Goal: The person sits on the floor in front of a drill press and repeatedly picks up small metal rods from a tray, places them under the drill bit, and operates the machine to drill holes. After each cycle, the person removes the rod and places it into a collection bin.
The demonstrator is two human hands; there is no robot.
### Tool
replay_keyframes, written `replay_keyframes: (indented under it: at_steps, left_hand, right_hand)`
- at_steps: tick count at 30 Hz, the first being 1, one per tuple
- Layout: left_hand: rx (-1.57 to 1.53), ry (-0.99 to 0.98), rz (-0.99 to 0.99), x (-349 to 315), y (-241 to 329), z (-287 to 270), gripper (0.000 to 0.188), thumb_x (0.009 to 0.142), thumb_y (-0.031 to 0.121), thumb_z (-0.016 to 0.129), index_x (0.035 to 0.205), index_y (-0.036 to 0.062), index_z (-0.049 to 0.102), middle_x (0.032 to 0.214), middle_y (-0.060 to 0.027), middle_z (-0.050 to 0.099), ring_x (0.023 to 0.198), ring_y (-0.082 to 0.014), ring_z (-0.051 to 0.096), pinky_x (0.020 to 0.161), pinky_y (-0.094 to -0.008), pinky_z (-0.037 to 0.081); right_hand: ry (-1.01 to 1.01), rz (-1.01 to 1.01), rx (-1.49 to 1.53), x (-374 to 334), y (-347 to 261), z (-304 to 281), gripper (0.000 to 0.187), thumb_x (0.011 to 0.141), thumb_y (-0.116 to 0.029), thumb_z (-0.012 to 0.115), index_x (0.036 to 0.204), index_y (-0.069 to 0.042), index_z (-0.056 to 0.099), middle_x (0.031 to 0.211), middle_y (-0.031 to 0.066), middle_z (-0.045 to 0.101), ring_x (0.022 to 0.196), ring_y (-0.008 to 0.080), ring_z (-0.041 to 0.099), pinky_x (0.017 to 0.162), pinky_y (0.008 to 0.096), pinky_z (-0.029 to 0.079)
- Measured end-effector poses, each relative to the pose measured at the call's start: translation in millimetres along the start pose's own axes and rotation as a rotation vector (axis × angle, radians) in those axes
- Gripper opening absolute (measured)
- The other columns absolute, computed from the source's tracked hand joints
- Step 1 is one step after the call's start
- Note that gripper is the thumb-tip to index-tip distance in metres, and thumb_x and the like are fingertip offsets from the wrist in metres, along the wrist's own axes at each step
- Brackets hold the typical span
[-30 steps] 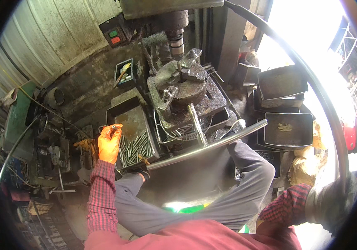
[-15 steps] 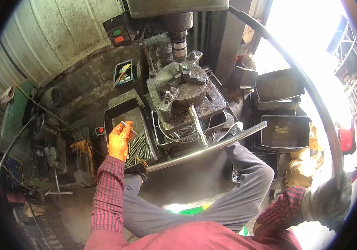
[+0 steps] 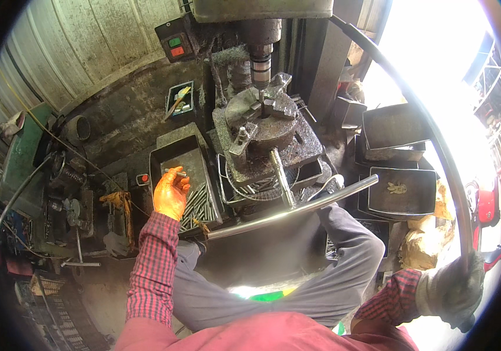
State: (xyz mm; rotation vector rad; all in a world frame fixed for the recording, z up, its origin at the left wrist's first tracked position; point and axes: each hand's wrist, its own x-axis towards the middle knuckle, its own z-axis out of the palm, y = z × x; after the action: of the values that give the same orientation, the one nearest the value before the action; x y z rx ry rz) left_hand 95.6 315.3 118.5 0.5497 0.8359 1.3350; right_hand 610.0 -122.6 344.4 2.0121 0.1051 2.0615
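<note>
My left hand (image 3: 170, 196), in an orange glove, is closed with a short metal pin (image 3: 181, 174) between thumb and fingers. It hovers over the near left of a metal tray (image 3: 210, 178), where many similar pins (image 3: 199, 206) lie. My right hand (image 3: 450, 295), in a grey-white glove, is wrapped round the lower end of a long dark lever (image 3: 431, 120) that runs up toward the drill press. Under the drill press chuck (image 3: 261, 70), a round jawed fixture (image 3: 269, 130) sits on the machine table, coated in wet chips. A thin upright piece shows between its jaws.
A long shiny bar (image 3: 297, 209) crosses in front of the machine table, above my legs. Dark metal bins (image 3: 402, 190) stand at the right, one with a glove in it. A switch box (image 3: 174, 42) hangs at the back, near a small tray with a brush (image 3: 178, 100).
The view has shifted slightly. My left hand has turned, and less of the pin shows. My right hand has moved a little inward and down, still on the lever.
</note>
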Motion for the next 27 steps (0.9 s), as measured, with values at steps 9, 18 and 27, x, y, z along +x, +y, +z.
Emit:
replay_keyframes:
  at_steps: [9,18,27]
  left_hand:
    - [-0.054,-0.040,-0.038,-1.2,0.5,3.2,0.028,0.105,0.024,0.069,0.119,0.0003,0.073,0.101,-0.0088,0.073,0.089,-0.0232,0.072,0.076,-0.0332,0.057]
    - [-0.098,-0.050,-0.038,-3.0,4.0,4.5,0.028,0.104,0.020,0.068,0.122,-0.0013,0.071,0.099,-0.0089,0.071,0.089,-0.0233,0.071,0.077,-0.0330,0.057]
    - [-0.099,-0.033,-0.030,-2.2,9.1,9.3,0.028,0.105,0.018,0.067,0.123,-0.0026,0.070,0.099,-0.0086,0.070,0.089,-0.0223,0.071,0.078,-0.0326,0.057]
  right_hand:
    - [0.153,-0.025,-0.025,13.5,-18.9,-31.1,0.032,0.097,-0.058,0.074,0.079,-0.033,0.067,0.064,-0.0164,0.058,0.054,0.0119,0.058,0.056,0.0345,0.042]
    - [0.297,0.490,1.582,-2.8,-20.0,-2.7,0.034,0.098,-0.046,0.075,0.079,-0.023,0.059,0.066,-0.0121,0.054,0.068,0.0082,0.060,0.072,0.0317,0.045]
    - [-0.034,1.145,3.214,-28.2,20.6,76.4,0.046,0.088,-0.044,0.080,0.078,-0.010,0.052,0.075,-0.0009,0.049,0.082,0.0108,0.051,0.102,0.0406,0.038]
